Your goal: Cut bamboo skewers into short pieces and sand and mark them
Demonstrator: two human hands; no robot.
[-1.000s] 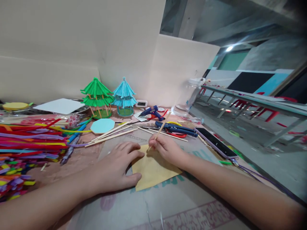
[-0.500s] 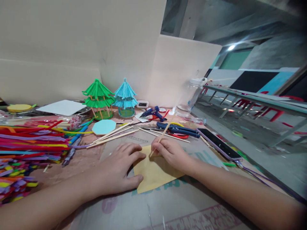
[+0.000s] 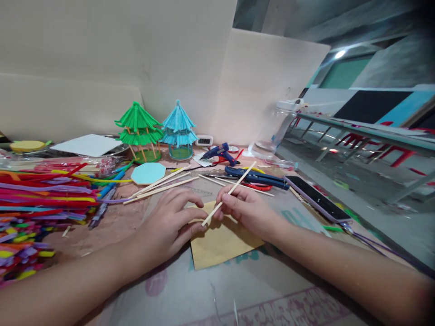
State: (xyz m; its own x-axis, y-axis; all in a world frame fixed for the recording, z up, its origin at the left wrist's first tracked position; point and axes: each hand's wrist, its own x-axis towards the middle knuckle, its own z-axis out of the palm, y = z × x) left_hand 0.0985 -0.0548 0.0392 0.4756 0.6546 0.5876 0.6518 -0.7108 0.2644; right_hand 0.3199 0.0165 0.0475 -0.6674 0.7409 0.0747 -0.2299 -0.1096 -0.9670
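A thin wooden stick (image 3: 234, 186) slants above a sheet of yellow paper (image 3: 220, 246). My right hand (image 3: 246, 206) pinches it around the middle between thumb and fingers. The stick's lower end reaches my left hand (image 3: 173, 217), whose thumb and index finger are bent with a small gap between them; whether the thumb presses on the tip is hard to tell. Beneath both hands, the yellow sheet lies on a printed grey board (image 3: 163, 290). More wooden sticks (image 3: 166, 183) lie just beyond my left hand, beside a light-blue octagonal piece (image 3: 148, 173).
Bundles of coloured pipe cleaners (image 3: 44, 194) fill the left side. Behind stand a green model pavilion (image 3: 139, 131) and a blue one (image 3: 179, 131). A glue gun (image 3: 220, 153), pliers (image 3: 254, 178), a phone (image 3: 317, 199) and a clear jug (image 3: 277, 129) are at the right.
My right hand has lifted the stick's lower end off the yellow paper and tilted it towards my left hand. The left hand's thumb and index finger have drawn closer together.
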